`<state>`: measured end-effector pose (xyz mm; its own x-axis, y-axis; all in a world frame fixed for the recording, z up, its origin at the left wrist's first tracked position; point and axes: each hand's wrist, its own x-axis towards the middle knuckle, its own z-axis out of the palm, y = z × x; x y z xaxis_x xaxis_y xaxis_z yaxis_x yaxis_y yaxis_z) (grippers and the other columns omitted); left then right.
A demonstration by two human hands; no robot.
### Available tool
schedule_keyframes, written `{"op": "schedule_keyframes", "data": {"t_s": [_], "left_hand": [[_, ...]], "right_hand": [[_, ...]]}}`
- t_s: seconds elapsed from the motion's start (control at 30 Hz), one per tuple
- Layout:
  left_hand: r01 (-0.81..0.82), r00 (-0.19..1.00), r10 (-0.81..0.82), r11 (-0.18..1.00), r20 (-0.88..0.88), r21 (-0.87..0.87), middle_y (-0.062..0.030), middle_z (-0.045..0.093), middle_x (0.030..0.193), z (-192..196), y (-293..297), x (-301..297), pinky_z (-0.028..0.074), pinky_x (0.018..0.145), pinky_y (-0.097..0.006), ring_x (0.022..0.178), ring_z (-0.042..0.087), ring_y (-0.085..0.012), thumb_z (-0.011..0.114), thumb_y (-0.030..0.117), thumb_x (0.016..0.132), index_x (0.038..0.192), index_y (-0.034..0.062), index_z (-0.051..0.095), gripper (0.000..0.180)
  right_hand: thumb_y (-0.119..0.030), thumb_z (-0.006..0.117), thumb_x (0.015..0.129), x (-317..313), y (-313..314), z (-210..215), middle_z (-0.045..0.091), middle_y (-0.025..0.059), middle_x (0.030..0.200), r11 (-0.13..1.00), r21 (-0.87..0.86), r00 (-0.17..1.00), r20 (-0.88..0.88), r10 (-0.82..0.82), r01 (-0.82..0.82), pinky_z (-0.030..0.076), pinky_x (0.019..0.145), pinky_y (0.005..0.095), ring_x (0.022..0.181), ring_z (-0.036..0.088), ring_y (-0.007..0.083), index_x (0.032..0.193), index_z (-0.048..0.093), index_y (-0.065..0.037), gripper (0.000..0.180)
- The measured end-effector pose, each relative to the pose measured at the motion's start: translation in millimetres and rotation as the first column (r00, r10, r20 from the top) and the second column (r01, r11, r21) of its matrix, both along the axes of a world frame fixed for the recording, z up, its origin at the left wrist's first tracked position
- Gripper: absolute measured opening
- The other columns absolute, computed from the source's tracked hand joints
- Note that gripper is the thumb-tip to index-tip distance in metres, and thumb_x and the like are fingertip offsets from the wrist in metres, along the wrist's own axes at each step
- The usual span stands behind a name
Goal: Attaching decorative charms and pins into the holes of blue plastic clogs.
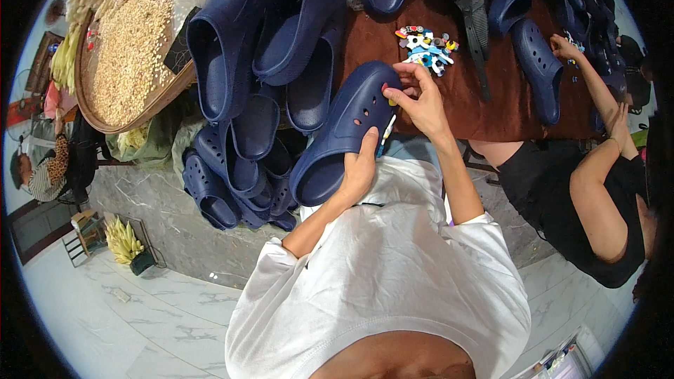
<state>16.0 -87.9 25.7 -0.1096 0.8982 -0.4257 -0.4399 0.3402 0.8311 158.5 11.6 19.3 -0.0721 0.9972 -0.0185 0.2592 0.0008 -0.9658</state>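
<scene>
A navy blue clog [335, 121] with round holes in its upper leans toe-up in front of me. My left hand [359, 171] is closed on its side near the strap and opening. Close to the toe, my right hand [419, 100] pinches at a small red shoe charm [385, 89] by one of the holes; the fingertips partly hide it. A white and blue charm [387, 133] shows along the clog's right edge. Beyond my right hand lies a pile of colourful shoe charms [430, 50] on the brown cloth [449, 109].
Several navy clogs [232, 35] are stacked to the left and along the back. A dark strap-like piece [477, 38] lies right of the charms. Far left stands a wide basket [83, 84] of pale kernels. At the right, another person's hand [565, 48] reaches toward more clogs.
</scene>
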Motion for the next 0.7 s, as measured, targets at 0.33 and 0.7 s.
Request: {"op": "schedule_keyframes", "data": {"t_s": [0.33,0.7], "left_hand": [[0.134,0.959,-0.119,0.99,-0.257,0.044,-0.0142,0.054,0.123,11.5,-8.2,-10.9,0.042,0.096,-0.034,0.111,0.051,-0.0212,0.052,0.019,0.099,0.129,-0.0055,0.048,0.039],[0.15,0.937,-0.095,0.978,-0.337,0.142,-0.0141,0.057,0.117,11.5,-9.5,-11.4,0.045,0.091,-0.033,0.105,0.055,-0.0211,0.055,0.012,0.097,0.123,-0.0066,0.053,0.032]], "right_hand": [[-0.017,0.077,0.083,11.3,8.3,4.3,0.055,0.0104,0.125,0.931,-0.205,0.906,-0.365,0.213,-0.301,0.043,0.1,0.0321,0.114,0.054,0.0183,0.134,0.046,-0.002,0.062],[-0.013,0.075,0.084,8.2,7.0,10.5,0.055,0.0099,0.122,0.929,-0.155,0.88,-0.404,0.251,-0.336,0.045,0.097,0.0317,0.112,0.054,0.0177,0.135,0.041,-0.003,0.062]]}}
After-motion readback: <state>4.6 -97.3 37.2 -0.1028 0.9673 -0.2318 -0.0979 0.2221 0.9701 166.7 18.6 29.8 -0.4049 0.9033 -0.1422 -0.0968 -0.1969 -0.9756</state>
